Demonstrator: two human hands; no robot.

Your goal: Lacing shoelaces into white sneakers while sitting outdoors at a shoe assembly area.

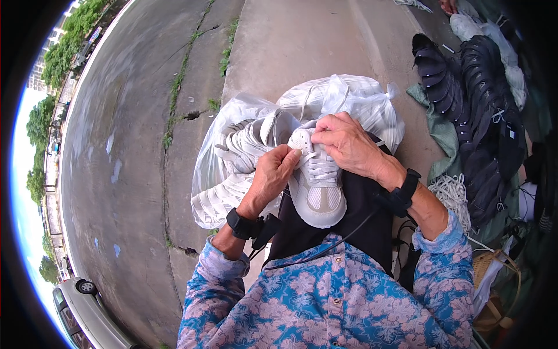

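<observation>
The shoe (318, 191) lies on the lap (369, 215). At the shoe's upper part, the left hand (271, 175) pinches the lace (323, 168); the right hand (356, 145) has bent fingers there, but its grip I cannot tell.

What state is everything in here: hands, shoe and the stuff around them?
Shoe: resting on the lap, laced side up
Laces: threaded across the shoe's front
Left hand: pinching the laces
Right hand: fingers closed at the laces
Left bag: open, holding pale shoes
White cords: loosely heaped
Black pieces: stacked in overlapping rows
</observation>
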